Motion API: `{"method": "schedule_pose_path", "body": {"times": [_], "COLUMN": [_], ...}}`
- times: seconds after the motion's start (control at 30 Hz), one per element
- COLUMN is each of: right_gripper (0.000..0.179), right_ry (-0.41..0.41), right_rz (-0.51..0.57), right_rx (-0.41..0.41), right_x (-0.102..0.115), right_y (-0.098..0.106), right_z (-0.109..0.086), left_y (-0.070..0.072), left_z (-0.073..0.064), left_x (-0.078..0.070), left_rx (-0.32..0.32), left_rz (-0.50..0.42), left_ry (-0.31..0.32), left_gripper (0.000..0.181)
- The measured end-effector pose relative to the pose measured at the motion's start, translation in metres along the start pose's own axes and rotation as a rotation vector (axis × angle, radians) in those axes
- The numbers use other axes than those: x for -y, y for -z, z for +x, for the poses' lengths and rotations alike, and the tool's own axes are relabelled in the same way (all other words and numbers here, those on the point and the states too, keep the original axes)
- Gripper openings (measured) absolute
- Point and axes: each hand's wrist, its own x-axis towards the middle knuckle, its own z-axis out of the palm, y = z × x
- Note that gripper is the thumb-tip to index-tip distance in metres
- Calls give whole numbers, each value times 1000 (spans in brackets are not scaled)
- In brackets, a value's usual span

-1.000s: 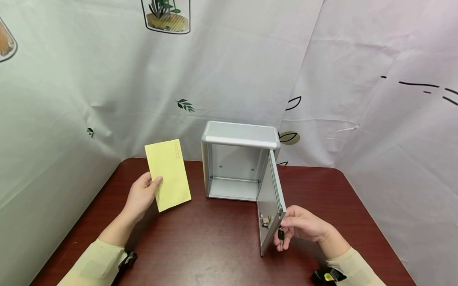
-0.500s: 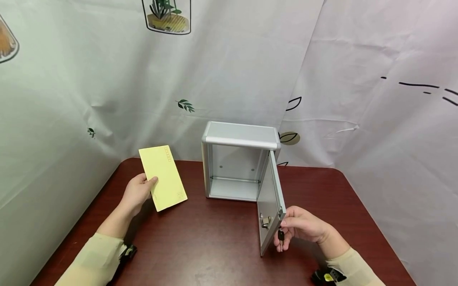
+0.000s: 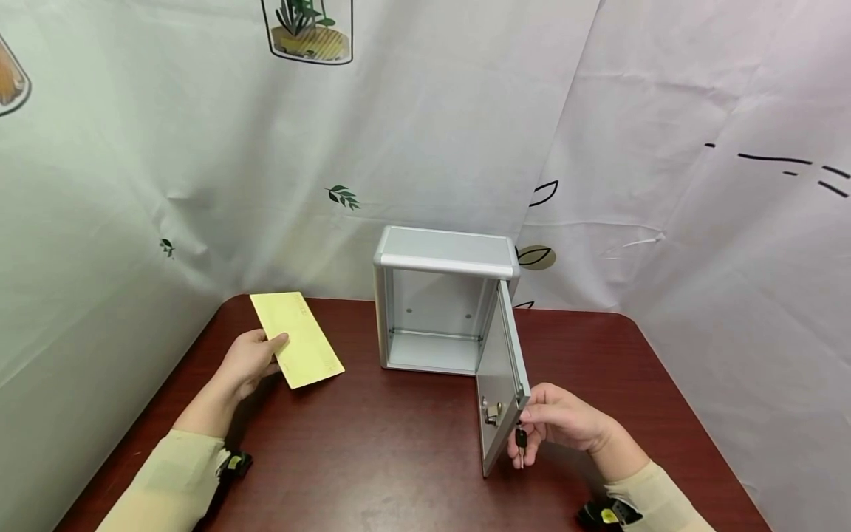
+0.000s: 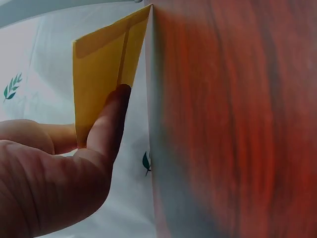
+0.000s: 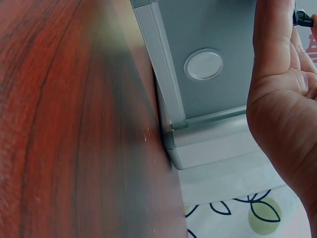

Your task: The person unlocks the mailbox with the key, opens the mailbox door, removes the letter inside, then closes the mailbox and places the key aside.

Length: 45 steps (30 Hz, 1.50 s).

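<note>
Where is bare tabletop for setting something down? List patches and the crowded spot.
Bare: the tabletop in front of the silver lockbox, between the yellow envelope and open door; also right of the lockbox, behind the right hand. Crowded: the door's free edge, with that hand and a key.

The yellow envelope point(image 3: 303, 347), its printing too small to read, partly hides the left hand point(image 3: 249, 360) from the head camera.

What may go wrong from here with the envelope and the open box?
The left hand pinches the envelope near one long edge, so it might slip or bend. The key hangs close to the right hand and could be knocked. The open door might swing if released.
</note>
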Motion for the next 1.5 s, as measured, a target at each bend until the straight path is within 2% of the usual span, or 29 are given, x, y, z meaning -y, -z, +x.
{"method": "schedule_pose_path", "body": {"times": [0.2, 0.37, 0.57, 0.73, 0.97, 1.5], "right_gripper": [37, 34, 32, 32, 34, 31], "right_ry": [8, 3, -3, 0, 6, -6], "right_rz": [-25, -7, 5, 8, -1, 7], "right_rx": [2, 0, -5, -3, -4, -8], "right_x": [-1, -1, -2, -3, -3, 2], "right_y": [1, 1, 0, 0, 0, -1], "right_z": [0, 0, -1, -2, -1, 0], "left_y": [5, 9, 13, 17, 25, 39], "left_z": [1, 0, -3, -7, -12, -11], "left_x": [3, 2, -2, -8, -13, -11], "left_rx": [16, 5, 38, 51, 59, 75], "left_rz": [-3, 49, 98, 163, 229, 291], "left_ry": [23, 53, 76, 72, 85, 84], "left_gripper": [51, 48, 47, 55, 76, 73]}}
